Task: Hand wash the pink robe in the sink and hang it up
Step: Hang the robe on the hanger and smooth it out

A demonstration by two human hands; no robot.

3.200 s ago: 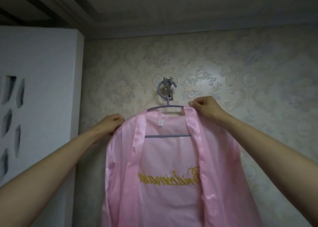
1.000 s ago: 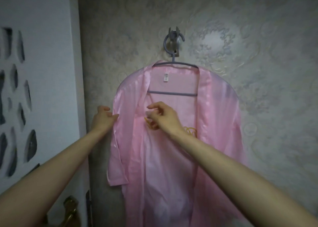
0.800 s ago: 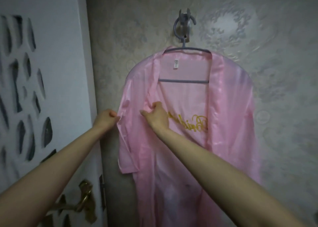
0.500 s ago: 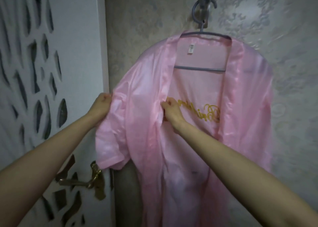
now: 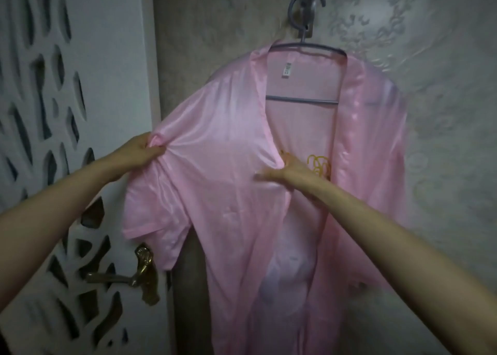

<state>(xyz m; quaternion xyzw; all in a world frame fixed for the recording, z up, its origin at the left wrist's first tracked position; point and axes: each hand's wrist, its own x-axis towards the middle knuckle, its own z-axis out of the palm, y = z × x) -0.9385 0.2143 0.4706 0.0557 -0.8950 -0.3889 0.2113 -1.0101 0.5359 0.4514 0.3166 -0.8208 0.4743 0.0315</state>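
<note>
Left hand and right hand grip the robe. Tugging toward 9 o'clock could slide it off the hanger.

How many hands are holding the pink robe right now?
2: the left hand grips the pink robe at its sleeve top; the right hand holds its front edge.

left hand: arm extended, fingers bunched, gripping pink robe. right hand: arm extended, thumb splayed, pinching same robe.

Door and papered wall
A white cut-out door with a brass handle stands at left; embossed wallpaper fills the right.
</note>
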